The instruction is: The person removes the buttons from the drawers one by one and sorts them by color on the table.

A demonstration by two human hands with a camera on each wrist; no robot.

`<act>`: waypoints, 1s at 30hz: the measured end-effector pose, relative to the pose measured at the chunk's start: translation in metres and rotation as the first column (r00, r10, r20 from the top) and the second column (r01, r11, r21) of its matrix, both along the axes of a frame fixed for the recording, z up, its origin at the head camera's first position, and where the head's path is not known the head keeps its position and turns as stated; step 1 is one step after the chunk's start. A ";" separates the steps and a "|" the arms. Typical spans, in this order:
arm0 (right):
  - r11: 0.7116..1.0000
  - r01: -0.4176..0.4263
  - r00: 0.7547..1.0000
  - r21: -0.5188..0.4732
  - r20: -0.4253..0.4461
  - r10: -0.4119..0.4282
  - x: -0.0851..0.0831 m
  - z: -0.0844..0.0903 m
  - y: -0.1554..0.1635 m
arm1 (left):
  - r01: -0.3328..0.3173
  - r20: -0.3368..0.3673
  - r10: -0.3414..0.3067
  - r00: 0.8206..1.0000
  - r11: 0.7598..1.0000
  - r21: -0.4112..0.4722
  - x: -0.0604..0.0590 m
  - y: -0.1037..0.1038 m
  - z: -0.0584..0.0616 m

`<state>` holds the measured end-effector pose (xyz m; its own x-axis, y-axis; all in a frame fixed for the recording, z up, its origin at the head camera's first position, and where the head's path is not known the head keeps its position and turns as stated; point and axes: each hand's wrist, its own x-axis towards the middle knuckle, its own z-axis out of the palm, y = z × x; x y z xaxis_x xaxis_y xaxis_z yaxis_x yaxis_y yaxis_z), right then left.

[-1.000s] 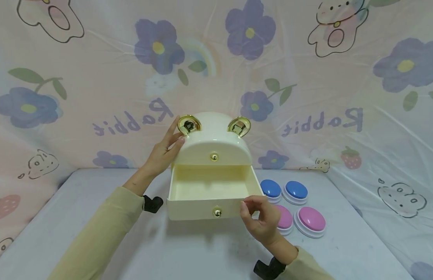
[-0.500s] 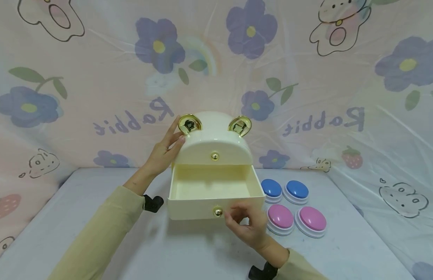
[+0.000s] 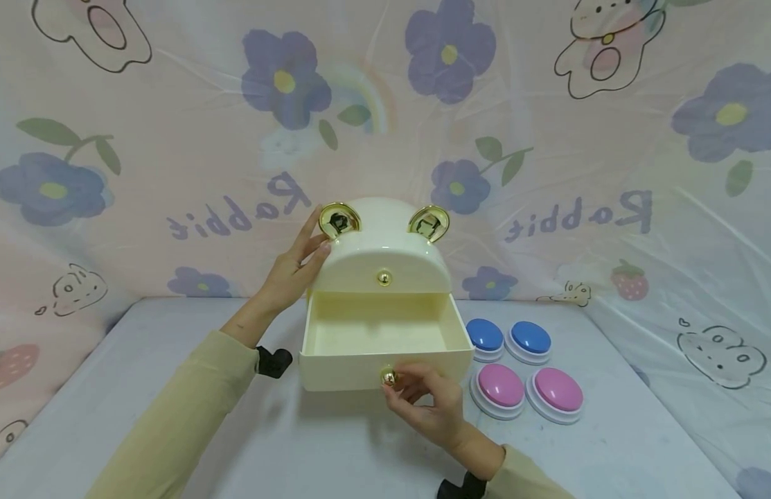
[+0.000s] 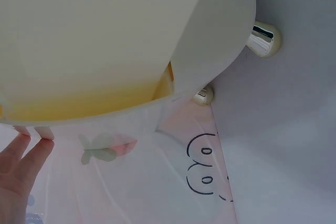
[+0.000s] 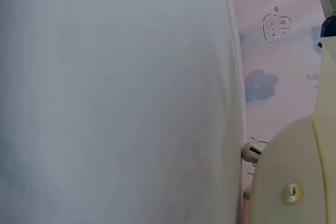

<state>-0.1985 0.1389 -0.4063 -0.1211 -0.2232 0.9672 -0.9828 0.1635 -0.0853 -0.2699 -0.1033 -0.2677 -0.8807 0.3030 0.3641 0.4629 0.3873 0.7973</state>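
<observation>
Since the earlier frames, the right hand (image 3: 425,405) has shifted left along the drawer front and now pinches the small gold knob (image 3: 388,378) of the pulled-out cream plastic drawer (image 3: 385,346), fingers curled around it. Left hand (image 3: 291,274) rests with straight fingers against the side of the cream dome-topped plastic cabinet with gold ears (image 3: 380,253), judged to be steadying it against the pull. Drawer stands open and appears empty, at table centre. Two blue (image 3: 508,337) and two pink dome buttons (image 3: 527,391) sit just right of it on the grey table (image 3: 173,450).
</observation>
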 end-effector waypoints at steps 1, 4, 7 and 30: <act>1.000 0.000 1.000 0.000 0.003 0.000 0.000 -0.001 0.000 | 0.000 -0.001 0.000 1.000 1.000 -0.002 0.001 0.000 0.000; 1.000 0.006 1.000 0.002 0.020 -0.006 -0.001 -0.004 0.001 | 0.000 -0.001 0.000 1.000 1.000 -0.004 0.000 0.000 0.000; 1.000 0.022 0.999 0.002 0.042 -0.022 -0.001 -0.007 0.001 | 0.001 0.003 -0.001 1.000 1.000 -0.002 0.000 0.000 0.000; 0.994 0.108 0.979 -0.015 0.178 -0.104 -0.020 -0.003 -0.010 | 0.001 -0.002 -0.001 1.000 1.000 -0.008 -0.003 -0.001 -0.003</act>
